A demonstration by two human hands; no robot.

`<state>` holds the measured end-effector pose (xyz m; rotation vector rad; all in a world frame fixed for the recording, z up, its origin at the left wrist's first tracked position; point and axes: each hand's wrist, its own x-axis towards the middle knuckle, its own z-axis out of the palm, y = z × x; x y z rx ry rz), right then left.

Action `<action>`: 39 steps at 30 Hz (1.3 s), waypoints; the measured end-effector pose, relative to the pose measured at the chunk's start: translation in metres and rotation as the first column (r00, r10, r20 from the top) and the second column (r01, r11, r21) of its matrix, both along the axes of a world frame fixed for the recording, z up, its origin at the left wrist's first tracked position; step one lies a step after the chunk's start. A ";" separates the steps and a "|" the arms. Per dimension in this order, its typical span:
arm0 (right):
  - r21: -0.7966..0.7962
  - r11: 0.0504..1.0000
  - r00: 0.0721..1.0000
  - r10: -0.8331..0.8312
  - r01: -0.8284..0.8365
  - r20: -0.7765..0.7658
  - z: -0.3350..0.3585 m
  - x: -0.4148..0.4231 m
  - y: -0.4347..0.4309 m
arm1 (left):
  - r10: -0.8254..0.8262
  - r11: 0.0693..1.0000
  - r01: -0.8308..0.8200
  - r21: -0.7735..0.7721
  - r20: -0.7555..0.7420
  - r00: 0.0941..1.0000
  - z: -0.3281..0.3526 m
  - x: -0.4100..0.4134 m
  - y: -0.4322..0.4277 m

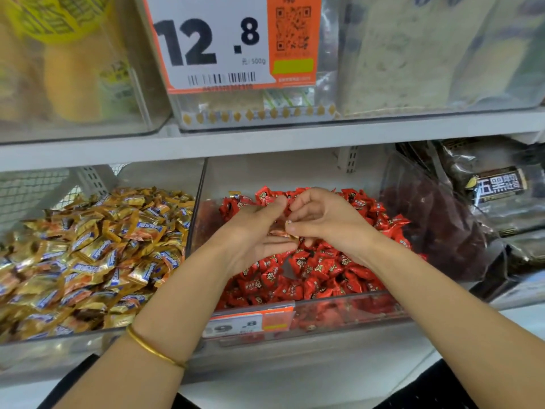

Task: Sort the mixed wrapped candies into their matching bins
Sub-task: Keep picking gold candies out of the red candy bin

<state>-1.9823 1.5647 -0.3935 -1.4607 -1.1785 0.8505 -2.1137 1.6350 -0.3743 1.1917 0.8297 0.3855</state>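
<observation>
Left hand fingers straight, right hand pinching gold candy

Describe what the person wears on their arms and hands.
Both forearms are bare: no sleeves, no gloves. A thin gold bangle circles the left wrist; the right wrist is bare. No rings show on the left hand or right hand.

A white metal shelf board crosses the view, with a big orange-and-white price label reading 12.8 above it. Behind, wire mesh backing at left, a slotted upright, dark packaged goods at right
</observation>
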 end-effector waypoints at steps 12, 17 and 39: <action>-0.769 0.625 0.703 0.607 -0.135 0.370 0.016 0.008 -0.019 | 0.181 0.810 -0.121 0.574 -0.049 0.982 0.023 -0.024 0.014; -0.576 0.710 0.808 0.572 -0.405 0.137 0.007 -0.003 0.005 | 0.212 0.822 -0.169 0.543 -0.017 0.977 0.029 -0.028 0.017; -0.398 0.912 0.561 0.380 -0.096 0.736 0.037 0.012 0.064 | 0.266 0.778 -0.007 0.628 -0.319 0.910 0.034 -0.035 0.025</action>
